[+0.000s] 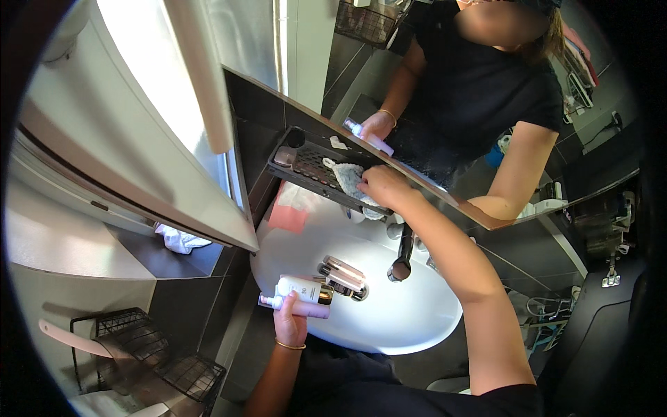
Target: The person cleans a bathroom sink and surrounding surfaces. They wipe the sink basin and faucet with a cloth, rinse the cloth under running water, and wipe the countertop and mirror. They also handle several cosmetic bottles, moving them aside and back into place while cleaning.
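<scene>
My left hand (289, 326), with a thin gold bangle at the wrist, grips two bottles over the near left rim of the washbasin (411, 320). One is a white bottle (294, 286) with a shiny gold cap; beside it lies a slim lilac pump bottle (312, 310). Up at the dark perforated wall shelf (305, 180), my right hand (388, 185) holds a crumpled grey-blue cloth (348, 178) against the shelf's right part. Some fingertips are hidden by the hand and cloth. Several cosmetic containers (344, 273) lie in the basin near the drain.
A black faucet (401, 260) rises beneath my right forearm. Above the shelf hangs a mirror (359, 78) with a low edge. A pink-and-white packet (289, 213) rests on the basin's back left. At far left are a window frame (156, 151) and a black wire basket (133, 333).
</scene>
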The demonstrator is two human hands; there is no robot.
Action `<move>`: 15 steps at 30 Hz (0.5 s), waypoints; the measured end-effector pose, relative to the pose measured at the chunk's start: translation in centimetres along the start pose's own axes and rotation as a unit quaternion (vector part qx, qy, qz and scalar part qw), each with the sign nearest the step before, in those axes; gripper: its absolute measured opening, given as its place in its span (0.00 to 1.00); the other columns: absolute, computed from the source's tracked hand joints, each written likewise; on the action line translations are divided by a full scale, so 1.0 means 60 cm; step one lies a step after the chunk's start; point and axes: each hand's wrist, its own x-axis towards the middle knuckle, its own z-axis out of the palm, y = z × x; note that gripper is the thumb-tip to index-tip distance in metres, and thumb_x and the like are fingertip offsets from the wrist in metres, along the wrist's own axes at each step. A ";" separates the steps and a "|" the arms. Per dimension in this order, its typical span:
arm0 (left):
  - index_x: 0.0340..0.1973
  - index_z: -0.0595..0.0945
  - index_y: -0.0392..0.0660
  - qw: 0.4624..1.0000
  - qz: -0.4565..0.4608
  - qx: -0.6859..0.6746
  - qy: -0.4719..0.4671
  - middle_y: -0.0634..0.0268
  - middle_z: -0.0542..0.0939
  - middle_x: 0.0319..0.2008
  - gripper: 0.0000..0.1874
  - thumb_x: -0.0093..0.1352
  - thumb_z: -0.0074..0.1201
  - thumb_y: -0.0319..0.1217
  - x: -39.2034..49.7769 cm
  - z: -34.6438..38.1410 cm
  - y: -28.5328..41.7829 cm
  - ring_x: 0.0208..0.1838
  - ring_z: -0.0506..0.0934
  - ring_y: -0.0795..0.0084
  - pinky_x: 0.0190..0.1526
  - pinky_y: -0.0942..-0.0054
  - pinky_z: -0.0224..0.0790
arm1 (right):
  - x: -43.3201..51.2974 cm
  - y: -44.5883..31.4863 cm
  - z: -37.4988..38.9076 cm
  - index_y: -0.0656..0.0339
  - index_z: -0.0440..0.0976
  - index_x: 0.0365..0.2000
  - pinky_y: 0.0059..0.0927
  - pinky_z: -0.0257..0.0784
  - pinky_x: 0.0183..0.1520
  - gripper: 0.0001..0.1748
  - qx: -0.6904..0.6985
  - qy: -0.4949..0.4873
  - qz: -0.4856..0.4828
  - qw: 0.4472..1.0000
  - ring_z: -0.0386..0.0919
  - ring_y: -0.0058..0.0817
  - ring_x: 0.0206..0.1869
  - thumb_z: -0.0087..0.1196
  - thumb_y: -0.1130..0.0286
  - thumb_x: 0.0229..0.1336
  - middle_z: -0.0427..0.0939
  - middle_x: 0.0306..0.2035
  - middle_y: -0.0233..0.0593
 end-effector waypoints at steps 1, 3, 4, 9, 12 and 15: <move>0.59 0.69 0.39 1.000 0.005 -0.002 0.001 0.59 0.75 0.53 0.22 0.70 0.51 0.32 -0.001 0.000 0.002 0.57 0.74 0.64 0.61 0.61 0.65 | 0.010 0.004 0.014 0.58 0.78 0.38 0.45 0.73 0.48 0.13 0.008 0.053 -0.025 0.998 0.79 0.45 0.46 0.58 0.62 0.57 0.81 0.39 0.49; 0.59 0.69 0.38 1.000 0.019 -0.008 0.005 0.59 0.75 0.53 0.22 0.70 0.50 0.31 -0.006 0.001 0.006 0.57 0.74 0.63 0.61 0.61 0.65 | 0.032 0.005 0.036 0.59 0.77 0.39 0.45 0.74 0.46 0.13 0.032 0.134 -0.035 0.990 0.80 0.46 0.43 0.59 0.64 0.55 0.81 0.37 0.50; 0.58 0.69 0.38 1.000 0.024 -0.009 0.008 0.58 0.75 0.53 0.22 0.70 0.50 0.31 -0.009 -0.002 0.008 0.57 0.74 0.63 0.61 0.61 0.65 | 0.045 0.000 0.044 0.60 0.76 0.39 0.45 0.74 0.45 0.13 0.047 0.161 -0.021 0.986 0.80 0.47 0.42 0.60 0.65 0.55 0.81 0.37 0.51; 0.57 0.70 0.36 0.999 0.037 -0.018 0.029 0.58 0.76 0.52 0.21 0.71 0.50 0.31 -0.013 -0.012 0.023 0.56 0.74 0.63 0.62 0.61 0.64 | 0.119 -0.077 0.035 0.63 0.73 0.42 0.44 0.74 0.46 0.14 0.140 0.316 0.009 0.938 0.79 0.50 0.42 0.57 0.68 0.56 0.79 0.39 0.53; 0.56 0.70 0.38 0.998 0.035 -0.032 0.032 0.59 0.75 0.51 0.19 0.70 0.49 0.27 -0.017 -0.020 0.024 0.55 0.74 0.64 0.61 0.62 0.65 | 0.167 -0.128 0.032 0.64 0.72 0.49 0.42 0.71 0.53 0.18 0.164 0.267 -0.133 0.940 0.74 0.52 0.49 0.52 0.75 0.56 0.70 0.51 0.54; 0.56 0.70 0.37 0.998 0.034 -0.033 0.037 0.59 0.75 0.51 0.19 0.70 0.49 0.27 -0.019 -0.024 0.025 0.55 0.74 0.64 0.60 0.62 0.65 | 0.190 -0.139 0.058 0.62 0.71 0.56 0.41 0.67 0.60 0.25 0.096 0.253 -0.202 0.941 0.71 0.52 0.54 0.49 0.79 0.55 0.63 0.59 0.52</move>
